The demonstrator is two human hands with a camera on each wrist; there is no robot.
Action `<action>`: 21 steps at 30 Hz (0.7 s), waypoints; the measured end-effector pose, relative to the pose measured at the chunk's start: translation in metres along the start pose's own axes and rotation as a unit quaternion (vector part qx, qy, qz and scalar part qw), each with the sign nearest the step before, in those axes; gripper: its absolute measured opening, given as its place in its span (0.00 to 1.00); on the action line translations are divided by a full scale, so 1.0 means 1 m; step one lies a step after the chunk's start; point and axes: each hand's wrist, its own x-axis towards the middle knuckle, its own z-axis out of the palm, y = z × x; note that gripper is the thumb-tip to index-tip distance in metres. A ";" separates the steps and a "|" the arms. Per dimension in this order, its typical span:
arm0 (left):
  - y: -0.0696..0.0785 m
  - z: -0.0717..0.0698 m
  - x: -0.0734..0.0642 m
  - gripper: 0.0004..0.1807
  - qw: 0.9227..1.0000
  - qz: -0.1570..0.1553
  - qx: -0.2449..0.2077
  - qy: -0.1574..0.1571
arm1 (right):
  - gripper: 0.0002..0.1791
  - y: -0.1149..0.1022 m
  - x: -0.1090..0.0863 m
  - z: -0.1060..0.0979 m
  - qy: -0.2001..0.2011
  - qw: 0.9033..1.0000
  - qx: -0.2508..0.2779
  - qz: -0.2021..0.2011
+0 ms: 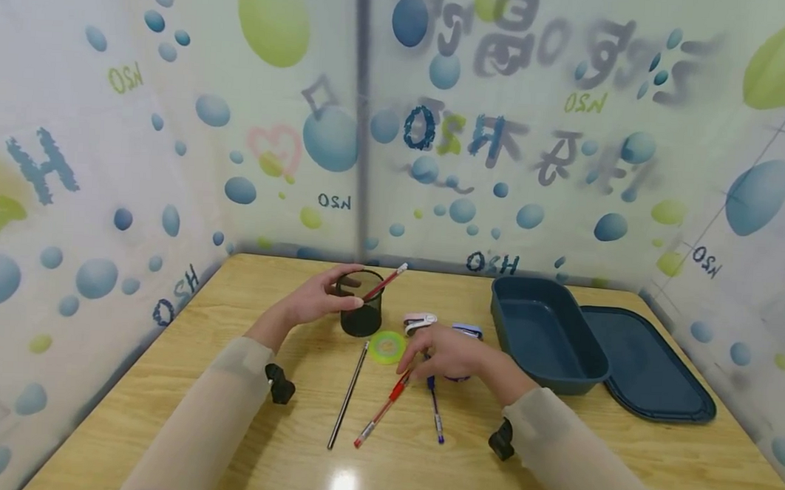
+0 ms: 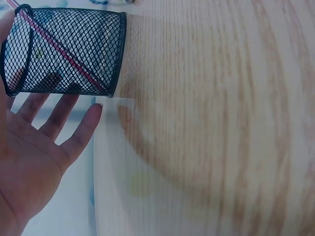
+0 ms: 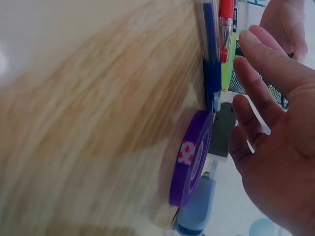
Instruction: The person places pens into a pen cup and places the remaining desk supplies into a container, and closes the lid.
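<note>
My left hand (image 1: 312, 300) holds a black mesh pen holder (image 1: 362, 322), the thumb across its near side and the fingers behind it. A red pencil (image 1: 384, 283) leans inside, its white end above the rim. My right hand (image 1: 450, 350) hovers over the pens with fingers loosely bent and nothing between them. Nearest its fingertips lies a red pen (image 1: 384, 407); a blue pen (image 1: 435, 414) is under the hand. A dark pencil (image 1: 348, 394) lies to the left. Partly hidden by the hand, a purple roll of tape (image 3: 183, 169) stands out in the right wrist view.
A yellow-green round item (image 1: 387, 347) lies by the pen holder. Behind the right hand are a pink-and-white stapler-like item (image 1: 420, 320) and a blue one (image 1: 468, 329). At right, a dark blue bin (image 1: 561, 339) overlaps its lid (image 1: 659, 370). Patterned curtains surround the wooden table (image 1: 256, 438).
</note>
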 end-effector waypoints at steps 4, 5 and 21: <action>0.002 0.000 0.000 0.43 1.000 0.001 0.002 0.000 | 0.10 -0.001 0.004 0.003 -0.016 1.000 -0.019 0.000; 0.002 0.000 -0.001 0.43 1.000 0.001 0.002 0.000 | 0.11 -0.001 0.005 0.004 -0.020 1.000 -0.023 0.002; -0.001 -0.001 0.002 0.43 1.000 0.007 -0.001 -0.002 | 0.08 0.011 0.011 0.019 -0.004 0.996 -0.092 0.004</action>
